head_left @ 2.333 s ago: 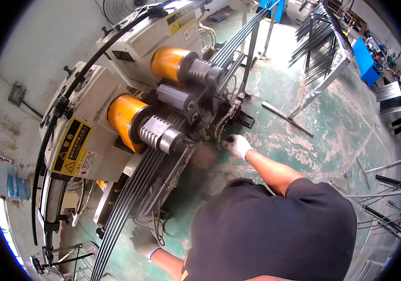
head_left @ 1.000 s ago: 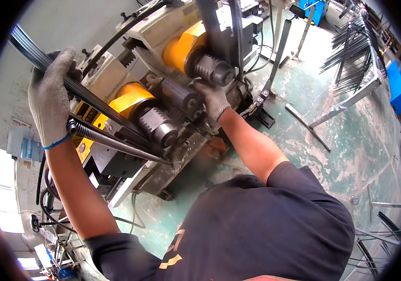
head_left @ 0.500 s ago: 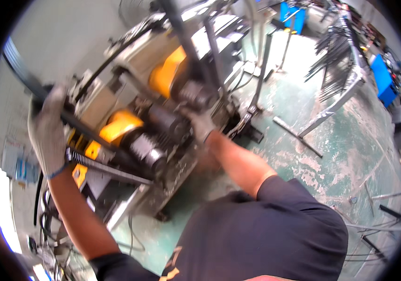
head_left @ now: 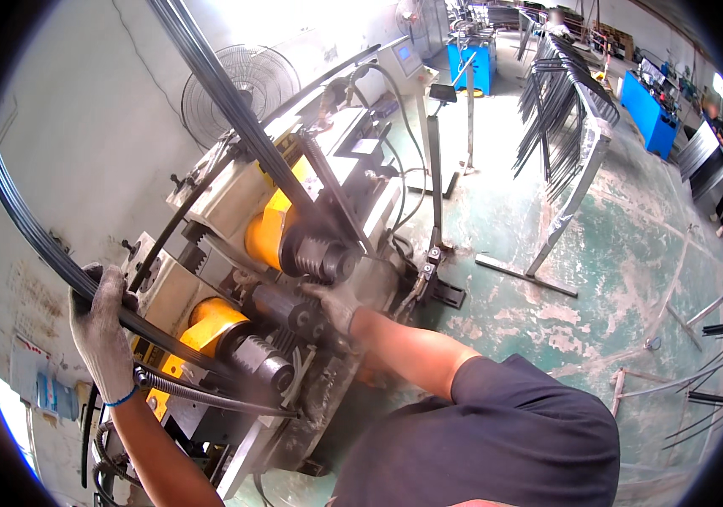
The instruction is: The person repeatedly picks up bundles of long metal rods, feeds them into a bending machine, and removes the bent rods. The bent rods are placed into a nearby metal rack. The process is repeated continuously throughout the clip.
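My left hand (head_left: 104,338), in a grey knit glove, is closed around a bundle of long, thin black tubes (head_left: 36,232). They curve down from the upper left and run to the machine's lower ribbed cylinder (head_left: 260,363), beside a yellow curved part (head_left: 214,325). Another bundle of black tubes (head_left: 226,101) slopes from the top edge to the upper ribbed cylinder (head_left: 323,258). My right hand (head_left: 336,306), gloved too, reaches in between the cylinders with fingers stretched left, close to a dark middle cylinder (head_left: 281,308). Whether its fingertips touch the machine is unclear.
A coiled spring-like bar (head_left: 218,401) juts out below the lower cylinder. Behind the machine stand a wall fan (head_left: 239,93) and a control box (head_left: 402,61). Upright metal stand (head_left: 436,177) and rack of black rods (head_left: 581,101) are to the right. Blue machines (head_left: 650,114) and people are farther off.
My view has tipped up, bringing the fan and more of the room into sight. My left hand still grips the tubes, and my right hand remains among the cylinders.
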### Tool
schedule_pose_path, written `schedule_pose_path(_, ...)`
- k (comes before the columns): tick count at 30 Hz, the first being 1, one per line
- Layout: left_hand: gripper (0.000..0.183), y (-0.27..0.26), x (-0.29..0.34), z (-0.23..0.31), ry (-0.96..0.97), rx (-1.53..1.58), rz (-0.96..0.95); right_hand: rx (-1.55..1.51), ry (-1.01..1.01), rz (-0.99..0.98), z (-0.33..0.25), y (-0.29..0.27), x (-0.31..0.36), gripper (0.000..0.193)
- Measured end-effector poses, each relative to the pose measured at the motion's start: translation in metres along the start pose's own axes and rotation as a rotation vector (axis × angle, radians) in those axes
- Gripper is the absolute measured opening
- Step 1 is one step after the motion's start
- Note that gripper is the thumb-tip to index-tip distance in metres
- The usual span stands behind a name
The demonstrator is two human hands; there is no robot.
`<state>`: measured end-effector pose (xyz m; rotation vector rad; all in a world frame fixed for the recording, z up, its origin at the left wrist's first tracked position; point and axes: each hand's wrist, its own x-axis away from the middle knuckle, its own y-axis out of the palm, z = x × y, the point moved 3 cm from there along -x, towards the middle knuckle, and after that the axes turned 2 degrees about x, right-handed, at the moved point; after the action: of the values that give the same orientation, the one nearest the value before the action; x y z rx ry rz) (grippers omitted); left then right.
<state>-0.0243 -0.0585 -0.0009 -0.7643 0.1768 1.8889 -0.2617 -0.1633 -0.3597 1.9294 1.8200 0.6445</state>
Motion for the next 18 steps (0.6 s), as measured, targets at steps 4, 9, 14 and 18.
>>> schedule_pose_path(4, 0.035, -0.002, 0.003, 0.009, 0.002, -0.006, 0.018, 0.007, 0.036, 0.027, 0.000, 0.007, 0.003, 0.032)
schedule_pose_path(9, 0.043, -0.006, -0.005, 0.011, -0.010, -0.116, 0.057, -0.075, 0.042, 0.164, 0.005, 0.008, -0.003, 0.041)
schedule_pose_path(14, 0.044, -0.005, -0.011, 0.031, 0.015, -0.270, 0.043, -0.247, 0.041, 0.028, -0.011, 0.017, 0.005, 0.044)
schedule_pose_path(18, 0.041, -0.014, -0.009, 0.031, 0.000, -0.288, 0.171, -0.224, 0.101, -0.037, 0.000, 0.017, 0.000, 0.030)
